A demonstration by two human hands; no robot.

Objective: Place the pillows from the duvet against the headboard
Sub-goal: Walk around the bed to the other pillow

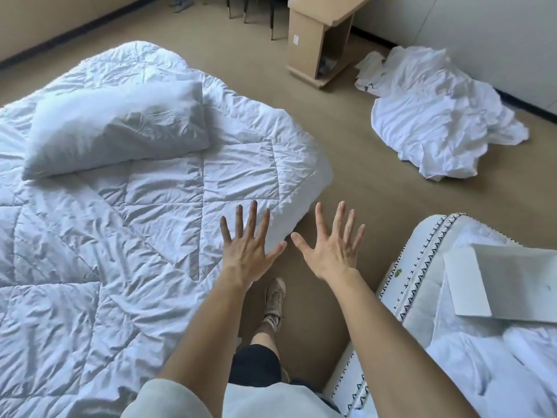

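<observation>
A white quilted duvet (126,236) lies spread on the floor at the left. One white pillow (114,128) rests on its far part, apart from both hands. My left hand (250,248) is held out over the duvet's near right corner, fingers spread, holding nothing. My right hand (331,248) hovers beside it over the bare floor, fingers also spread and empty. A mattress (422,285) with a patterned border is at the lower right, with folded white linen (500,285) on it. No headboard is in view.
A heap of crumpled white sheets (443,116) lies on the floor at the right, by the wall. A beige bedside cabinet (316,40) stands at the back, with dark chair legs (256,10) behind. My shoe (275,300) is on the tan floor between duvet and mattress.
</observation>
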